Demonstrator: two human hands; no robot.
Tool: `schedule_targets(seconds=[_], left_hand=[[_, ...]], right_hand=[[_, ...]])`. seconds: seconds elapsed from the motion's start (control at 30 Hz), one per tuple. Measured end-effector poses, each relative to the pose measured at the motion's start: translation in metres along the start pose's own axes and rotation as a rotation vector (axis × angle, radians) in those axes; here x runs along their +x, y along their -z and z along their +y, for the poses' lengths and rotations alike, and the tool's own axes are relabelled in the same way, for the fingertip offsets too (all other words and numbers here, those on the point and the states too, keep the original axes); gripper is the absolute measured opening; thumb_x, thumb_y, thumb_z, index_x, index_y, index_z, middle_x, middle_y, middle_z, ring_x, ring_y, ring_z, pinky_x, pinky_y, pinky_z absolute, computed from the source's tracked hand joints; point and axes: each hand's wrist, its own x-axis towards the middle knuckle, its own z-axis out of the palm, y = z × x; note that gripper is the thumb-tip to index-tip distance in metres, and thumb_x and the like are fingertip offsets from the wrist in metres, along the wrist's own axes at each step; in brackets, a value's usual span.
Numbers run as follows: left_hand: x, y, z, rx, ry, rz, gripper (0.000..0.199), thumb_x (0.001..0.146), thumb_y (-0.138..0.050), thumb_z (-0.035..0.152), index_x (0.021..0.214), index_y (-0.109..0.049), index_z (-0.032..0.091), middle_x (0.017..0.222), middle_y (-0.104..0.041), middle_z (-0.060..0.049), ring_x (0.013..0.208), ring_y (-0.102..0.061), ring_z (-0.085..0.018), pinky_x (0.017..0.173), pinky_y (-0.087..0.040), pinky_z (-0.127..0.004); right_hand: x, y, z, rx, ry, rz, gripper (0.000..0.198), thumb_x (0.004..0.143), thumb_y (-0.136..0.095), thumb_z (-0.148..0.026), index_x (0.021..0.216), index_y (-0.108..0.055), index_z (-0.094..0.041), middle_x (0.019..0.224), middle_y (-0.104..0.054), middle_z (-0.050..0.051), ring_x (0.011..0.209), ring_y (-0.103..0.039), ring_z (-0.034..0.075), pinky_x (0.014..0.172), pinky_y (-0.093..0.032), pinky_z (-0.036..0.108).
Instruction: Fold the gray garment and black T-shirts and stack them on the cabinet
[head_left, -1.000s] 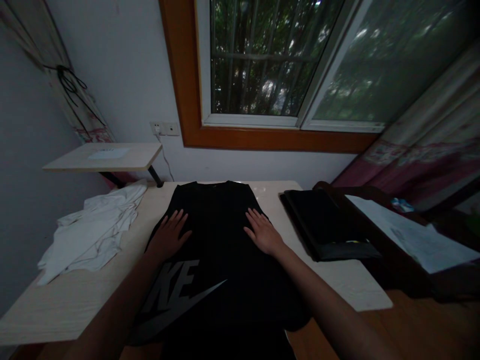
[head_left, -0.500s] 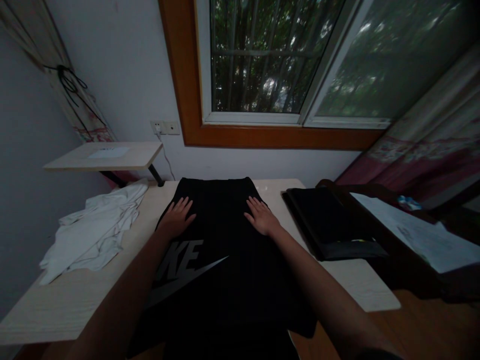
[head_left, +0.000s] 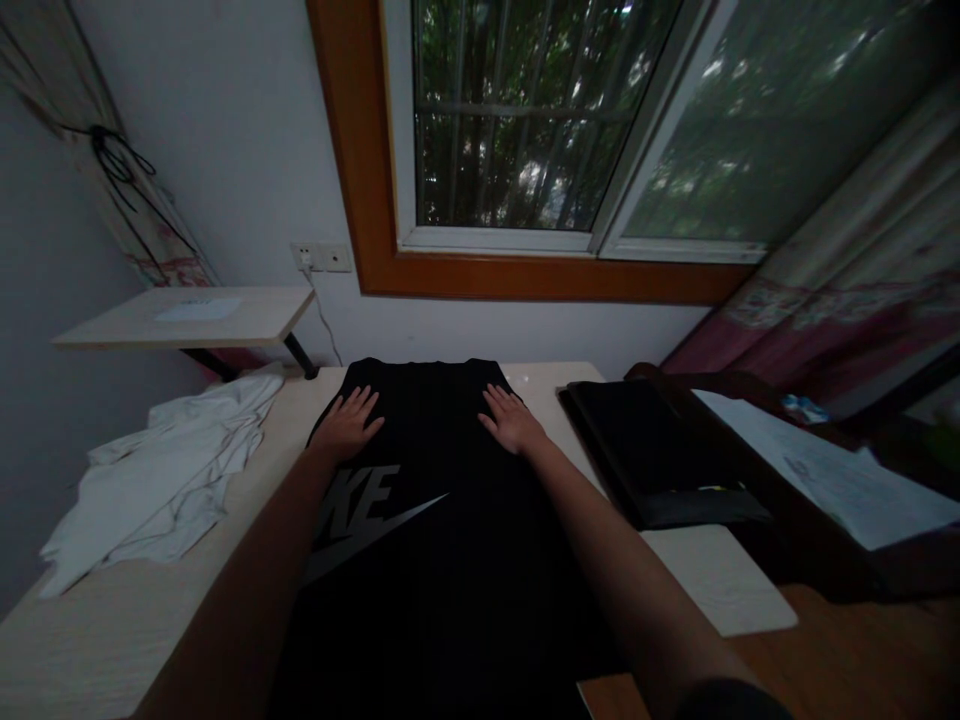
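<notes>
A black garment [head_left: 442, 560] with grey "KE" letters and a swoosh lies spread over the table in front of me; its exact kind I cannot tell. My left hand [head_left: 348, 425] rests flat on its far left part, fingers apart, above the lettering. On the far right part, near the side edge, my right hand [head_left: 512, 420] also lies flat with fingers spread. Both palms press on the cloth without gripping it. The near end of the garment is dark and hard to make out.
A crumpled white cloth [head_left: 169, 465] lies on the left of the table [head_left: 90, 640], by a small raised shelf [head_left: 187, 330]. To the right are a stack of folded dark items [head_left: 660, 450] and a paper sheet [head_left: 817, 460]. A window [head_left: 540, 150] is behind.
Both hands have slid slightly away from me over the garment, and its printed logo has shifted a little the same way. The camera view has turned slightly.
</notes>
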Motion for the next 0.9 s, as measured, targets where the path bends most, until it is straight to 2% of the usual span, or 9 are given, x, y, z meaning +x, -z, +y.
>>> schedule_targets(seconds=[0.27, 0.67, 0.8, 0.9], left_hand=[[0.009, -0.002, -0.006, -0.008, 0.008, -0.002, 0.069, 0.101, -0.026, 0.057, 0.159, -0.030, 0.020, 0.167, -0.024, -0.008, 0.155, -0.020, -0.027, 0.124, -0.019, -0.050], [0.008, 0.003, -0.003, -0.008, 0.017, 0.007, 0.066, 0.101, -0.029, 0.054, 0.157, -0.035, 0.019, 0.165, -0.028, -0.010, 0.154, -0.023, -0.027, 0.123, -0.022, -0.051], [0.006, 0.008, 0.015, -0.003, 0.047, 0.035, 0.065, 0.101, -0.032, 0.053, 0.154, -0.041, 0.016, 0.163, -0.032, -0.012, 0.153, -0.026, -0.030, 0.123, -0.021, -0.054], [0.004, 0.011, 0.046, -0.019, 0.022, 0.122, 0.062, 0.101, -0.033, 0.050, 0.152, -0.044, 0.015, 0.162, -0.035, -0.012, 0.152, -0.028, -0.030, 0.124, -0.019, -0.054]], right_hand=[[0.013, -0.003, 0.006, -0.001, 0.001, -0.007, 0.075, 0.102, -0.020, -0.060, 0.159, -0.028, -0.011, 0.168, -0.019, 0.010, 0.156, -0.014, 0.022, 0.127, -0.012, 0.041], [0.011, 0.001, 0.004, 0.020, -0.004, -0.009, 0.072, 0.102, -0.024, -0.057, 0.159, -0.028, -0.014, 0.167, -0.019, 0.009, 0.156, -0.014, 0.022, 0.127, -0.013, 0.043], [0.011, 0.004, -0.001, 0.008, -0.045, -0.032, 0.070, 0.102, -0.025, -0.054, 0.159, -0.029, -0.013, 0.167, -0.019, 0.010, 0.156, -0.013, 0.024, 0.126, -0.014, 0.045], [0.007, 0.008, -0.019, -0.006, -0.061, 0.013, 0.068, 0.103, -0.026, -0.052, 0.158, -0.032, -0.012, 0.167, -0.020, 0.012, 0.155, -0.015, 0.027, 0.125, -0.016, 0.048]])
